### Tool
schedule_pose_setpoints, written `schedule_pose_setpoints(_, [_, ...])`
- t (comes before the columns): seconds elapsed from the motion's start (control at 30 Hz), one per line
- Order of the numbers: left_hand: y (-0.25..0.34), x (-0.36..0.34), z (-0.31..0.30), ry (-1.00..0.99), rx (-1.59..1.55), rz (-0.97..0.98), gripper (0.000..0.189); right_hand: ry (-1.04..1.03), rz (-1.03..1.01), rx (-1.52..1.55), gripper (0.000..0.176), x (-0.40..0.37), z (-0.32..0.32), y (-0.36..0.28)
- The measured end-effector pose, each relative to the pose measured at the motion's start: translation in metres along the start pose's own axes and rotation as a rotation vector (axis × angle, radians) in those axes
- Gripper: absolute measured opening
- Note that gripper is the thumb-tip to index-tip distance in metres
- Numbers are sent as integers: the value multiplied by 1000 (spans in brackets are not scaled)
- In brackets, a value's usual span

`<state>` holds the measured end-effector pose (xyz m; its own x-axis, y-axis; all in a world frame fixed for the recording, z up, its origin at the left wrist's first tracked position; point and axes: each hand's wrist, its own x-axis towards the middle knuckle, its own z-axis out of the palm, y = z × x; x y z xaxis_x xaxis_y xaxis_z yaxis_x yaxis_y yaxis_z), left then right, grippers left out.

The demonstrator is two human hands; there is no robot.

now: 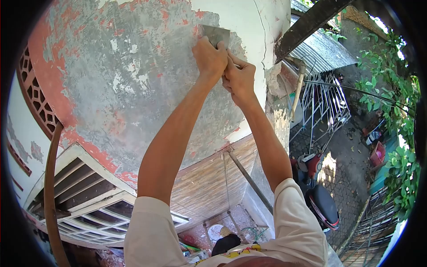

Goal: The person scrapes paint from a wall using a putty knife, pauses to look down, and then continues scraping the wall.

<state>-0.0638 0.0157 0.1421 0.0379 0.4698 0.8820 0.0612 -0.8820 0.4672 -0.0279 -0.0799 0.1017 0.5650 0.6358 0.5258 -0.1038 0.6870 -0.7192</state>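
Note:
A flat metal scraper (216, 35) lies against the wall near the top centre. My left hand (210, 57) is closed on it, thumb and fingers pressed on the blade. Just right of it and a little lower, my right hand (239, 78) is wrapped round the lower part of the scraper, which the fingers mostly hide. Both hands touch each other. Around them the wall (133, 66) shows grey patches, red paint remnants and small white spots, with white paint to the right of the blade.
A wooden beam (307, 31) juts out at upper right, with a hammer (299, 84) below it. A wooden pole (51, 191) stands at left beside a louvred window (78, 182). Far below at right are a red motorbike (313, 165) and plants (398, 164).

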Motion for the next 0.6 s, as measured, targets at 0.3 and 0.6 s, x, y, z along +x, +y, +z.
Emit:
schedule_pose_setpoints(0.3, [6,-13,-5,-9,-54,-81,31,23,24,-43,28,-6,-7,2])
schedule_pose_setpoints(0.6, [7,-18,-7,-9,-86,-112,31,17,-5,-66,26,-9,-9,3])
